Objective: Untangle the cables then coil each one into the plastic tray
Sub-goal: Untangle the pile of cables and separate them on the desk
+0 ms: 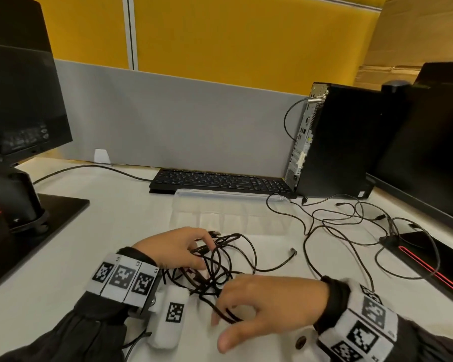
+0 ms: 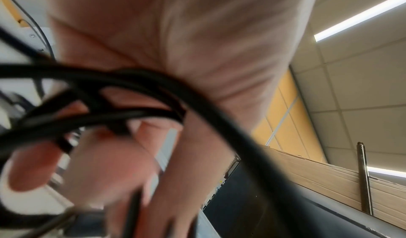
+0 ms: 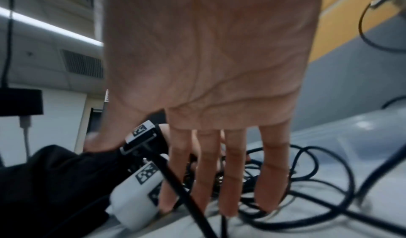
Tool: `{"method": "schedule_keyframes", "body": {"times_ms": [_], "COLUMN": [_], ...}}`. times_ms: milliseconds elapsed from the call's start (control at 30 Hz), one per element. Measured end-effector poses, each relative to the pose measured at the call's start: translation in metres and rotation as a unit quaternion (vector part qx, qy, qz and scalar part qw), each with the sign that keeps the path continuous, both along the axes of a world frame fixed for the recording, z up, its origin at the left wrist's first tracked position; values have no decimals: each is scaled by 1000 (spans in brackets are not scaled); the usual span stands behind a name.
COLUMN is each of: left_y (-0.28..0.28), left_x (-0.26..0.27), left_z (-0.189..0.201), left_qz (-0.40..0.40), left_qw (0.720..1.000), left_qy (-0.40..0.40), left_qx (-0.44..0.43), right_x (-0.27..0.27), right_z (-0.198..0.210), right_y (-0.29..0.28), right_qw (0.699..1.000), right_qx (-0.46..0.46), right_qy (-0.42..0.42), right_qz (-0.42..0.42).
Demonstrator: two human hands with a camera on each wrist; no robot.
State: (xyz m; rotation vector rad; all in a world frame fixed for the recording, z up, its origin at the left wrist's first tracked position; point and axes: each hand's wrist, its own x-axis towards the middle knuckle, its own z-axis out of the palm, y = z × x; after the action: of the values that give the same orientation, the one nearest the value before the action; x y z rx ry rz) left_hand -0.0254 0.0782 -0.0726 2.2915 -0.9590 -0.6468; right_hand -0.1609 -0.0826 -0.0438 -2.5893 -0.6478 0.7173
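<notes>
Left hand [image 1: 178, 246], fingers curled, grips the far side of a black cable tangle [image 1: 217, 262]; right hand [image 1: 267, 301] reaches over its near side, fingers [image 3: 206, 168] extended downward among strands.

- Your head camera looks forward and down over the desk [image 1: 120, 205].
- Each wrist camera sits close under its palm, facing along the fingers.
- All three share the tangled cables [image 1: 215, 262] [image 2: 92, 92] [image 3: 285, 177].

Black cables [image 1: 215, 259] tangled on desk near clear plastic tray [image 1: 228, 205], tray seemingly empty.
</notes>
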Motion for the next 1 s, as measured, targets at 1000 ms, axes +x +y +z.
{"method": "schedule_keyframes", "body": {"times_ms": [1000], "left_y": [19], "left_x": [11], "left_z": [26], "left_qz": [279], "left_qw": [871], "left_qy": [136], "left_qx": [-380], "right_x": [-17], "right_z": [88], "right_y": [-86], "right_qw": [661], "right_qx": [229], "right_qy": [-643], "right_qz": [-312]}}
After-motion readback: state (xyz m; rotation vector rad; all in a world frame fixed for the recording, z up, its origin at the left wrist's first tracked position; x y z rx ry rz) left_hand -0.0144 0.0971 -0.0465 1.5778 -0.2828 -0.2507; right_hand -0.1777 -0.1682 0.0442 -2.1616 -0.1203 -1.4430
